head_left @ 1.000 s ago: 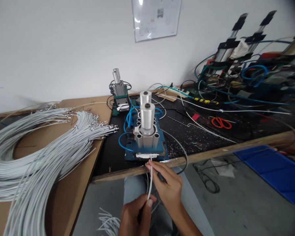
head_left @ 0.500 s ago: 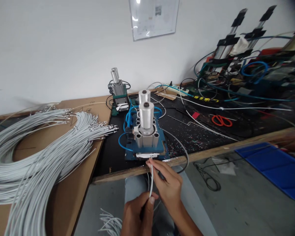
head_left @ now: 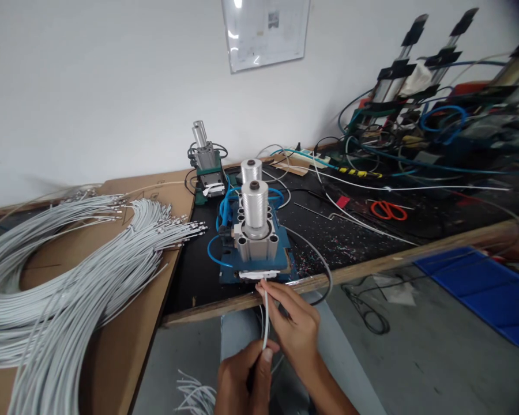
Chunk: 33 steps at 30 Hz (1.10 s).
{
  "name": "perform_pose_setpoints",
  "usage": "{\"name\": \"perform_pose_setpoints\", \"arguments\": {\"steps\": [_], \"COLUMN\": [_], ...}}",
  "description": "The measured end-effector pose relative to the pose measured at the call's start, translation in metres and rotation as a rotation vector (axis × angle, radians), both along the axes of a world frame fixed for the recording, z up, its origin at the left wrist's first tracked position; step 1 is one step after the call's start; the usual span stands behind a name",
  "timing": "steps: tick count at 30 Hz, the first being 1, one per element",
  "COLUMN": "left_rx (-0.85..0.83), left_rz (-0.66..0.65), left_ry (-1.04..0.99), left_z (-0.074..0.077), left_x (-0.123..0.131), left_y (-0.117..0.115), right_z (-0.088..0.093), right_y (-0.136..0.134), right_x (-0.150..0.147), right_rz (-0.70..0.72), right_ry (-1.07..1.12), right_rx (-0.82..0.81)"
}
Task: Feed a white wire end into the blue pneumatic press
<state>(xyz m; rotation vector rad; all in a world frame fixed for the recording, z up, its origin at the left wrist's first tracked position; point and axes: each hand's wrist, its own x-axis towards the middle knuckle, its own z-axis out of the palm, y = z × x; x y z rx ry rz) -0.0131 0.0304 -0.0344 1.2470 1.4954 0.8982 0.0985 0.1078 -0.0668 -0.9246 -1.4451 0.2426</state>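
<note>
A thin white cable (head_left: 266, 317) runs from my left hand up to the front of a pneumatic press (head_left: 258, 245). My right hand (head_left: 296, 323) pinches the cable near its upper end, right at the white strip (head_left: 259, 275) along the press's front edge. Lower down, my left hand (head_left: 246, 374) is closed on the same cable between thumb and forefinger. Whether the cable's tip sits inside the press is hidden by my fingertips. The press has two knurled silver cylinders and a blue base.
A large bundle of white cables (head_left: 90, 271) lies on cardboard (head_left: 108, 351) at left. Behind stands a smaller press (head_left: 205, 158). Red-handled scissors (head_left: 388, 210) and loose wires lie on the black bench (head_left: 311, 222). More cable ends (head_left: 195, 395) hang below. A blue tray (head_left: 480, 294) is at right.
Both hands keep nearly the same place and the same hold on the cable. The camera view has shifted slightly.
</note>
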Motion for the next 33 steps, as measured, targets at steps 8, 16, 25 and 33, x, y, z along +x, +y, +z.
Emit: {"name": "perform_pose_setpoints", "arguments": {"steps": [8,16,25,33], "left_rx": [0.048,0.003,-0.035,0.038], "left_rz": [-0.006,-0.001,-0.012,-0.021], "left_ry": [0.033,0.000,-0.016,0.049], "left_z": [-0.010,-0.008,-0.004,-0.014], "left_x": [-0.001,0.000,-0.002,-0.004], "left_y": [0.000,0.001,0.001,0.002], "right_z": [0.000,0.000,-0.001,0.000], "right_y": [0.000,0.000,0.001,0.001], "right_x": [0.001,0.000,0.000,0.002], "right_rz": [-0.016,-0.013,-0.003,-0.009], "right_ry": [-0.013,-0.004,-0.010,-0.009], "right_rx": [-0.003,-0.006,-0.004,-0.007]}}
